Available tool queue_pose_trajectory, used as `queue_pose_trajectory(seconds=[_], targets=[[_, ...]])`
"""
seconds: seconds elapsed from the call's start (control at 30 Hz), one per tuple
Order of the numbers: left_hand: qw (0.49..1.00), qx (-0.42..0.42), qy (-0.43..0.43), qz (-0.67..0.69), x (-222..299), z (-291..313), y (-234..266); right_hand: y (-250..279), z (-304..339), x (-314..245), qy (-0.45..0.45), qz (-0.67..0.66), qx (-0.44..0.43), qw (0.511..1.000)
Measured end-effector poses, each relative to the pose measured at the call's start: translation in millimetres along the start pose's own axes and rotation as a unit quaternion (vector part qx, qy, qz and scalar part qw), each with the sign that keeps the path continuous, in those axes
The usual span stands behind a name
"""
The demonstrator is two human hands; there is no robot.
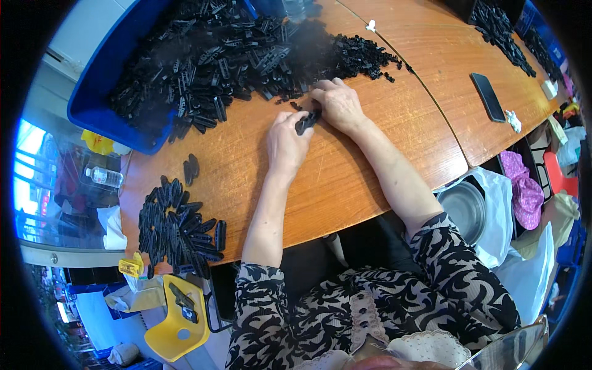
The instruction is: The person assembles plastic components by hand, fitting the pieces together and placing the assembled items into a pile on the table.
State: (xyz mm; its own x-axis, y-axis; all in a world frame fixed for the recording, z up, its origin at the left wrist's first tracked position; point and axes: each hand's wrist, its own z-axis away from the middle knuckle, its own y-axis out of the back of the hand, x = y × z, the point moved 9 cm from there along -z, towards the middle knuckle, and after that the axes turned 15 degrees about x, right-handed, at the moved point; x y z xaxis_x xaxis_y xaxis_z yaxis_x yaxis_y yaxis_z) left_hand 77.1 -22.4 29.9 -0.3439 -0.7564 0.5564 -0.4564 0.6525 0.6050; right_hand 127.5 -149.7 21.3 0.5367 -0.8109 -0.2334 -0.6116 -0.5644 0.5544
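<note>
My left hand (288,143) grips a black elongated plastic part (303,126) between thumb and fingers, just above the wooden table. Against the far end of that part, my right hand (339,106) has its fingers bent and pressed together; whatever they pinch is hidden. Beyond both hands spreads a large heap of black plastic parts (203,68), spilling from a blue bin (92,117). Much smaller black pieces (364,57) lie in a pile past my right hand. Nearer on the left is a separate pile of long black parts (176,228), with two more (191,169) beside it.
A phone (487,97) and a crumpled white scrap (513,121) lie on the right table. Below its edge stands a metal basin (462,213) in a white bag. A yellow chair (179,330) is at lower left, and a plastic bottle (105,177) stands beyond the table's left edge.
</note>
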Motion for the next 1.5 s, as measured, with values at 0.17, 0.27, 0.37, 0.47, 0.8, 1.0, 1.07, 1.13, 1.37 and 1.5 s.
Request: queue_pose_trajectory(seconds=[0.17,0.27,0.37,0.47,0.8,1.0,1.07,1.13,1.37,1.5], targets=[[0.992,-0.021,0.114,-0.044,-32,6,14,2,4,5,-0.042,0.001,-0.011,0.999],[0.993,0.013,0.11,-0.044,-46,7,27,15,-1,-7,-0.091,-0.181,0.031,0.979],[0.968,0.009,0.197,0.154,-64,5,26,15,-1,-30,-0.105,-0.32,0.043,0.941],[0.89,0.035,0.281,0.358,-61,4,28,12,5,-41,-0.127,-0.332,0.013,0.934],[0.731,0.029,0.347,0.586,-58,3,27,54,-2,-64,-0.088,-0.356,0.158,0.917],[0.686,0.011,0.366,0.629,-52,7,17,72,-3,-86,0.049,-0.296,0.178,0.937],[0.68,0.01,0.367,0.635,-50,8,16,72,-1,-87,0.063,-0.286,0.177,0.94],[0.674,0.009,0.369,0.64,-49,8,15,72,0,-89,0.077,-0.276,0.175,0.942],[0.684,0.031,0.36,0.633,-49,8,15,65,2,-95,0.097,-0.252,0.159,0.95],[0.7,0.079,0.369,0.606,-54,9,21,56,3,-104,0.112,-0.164,0.08,0.977]])
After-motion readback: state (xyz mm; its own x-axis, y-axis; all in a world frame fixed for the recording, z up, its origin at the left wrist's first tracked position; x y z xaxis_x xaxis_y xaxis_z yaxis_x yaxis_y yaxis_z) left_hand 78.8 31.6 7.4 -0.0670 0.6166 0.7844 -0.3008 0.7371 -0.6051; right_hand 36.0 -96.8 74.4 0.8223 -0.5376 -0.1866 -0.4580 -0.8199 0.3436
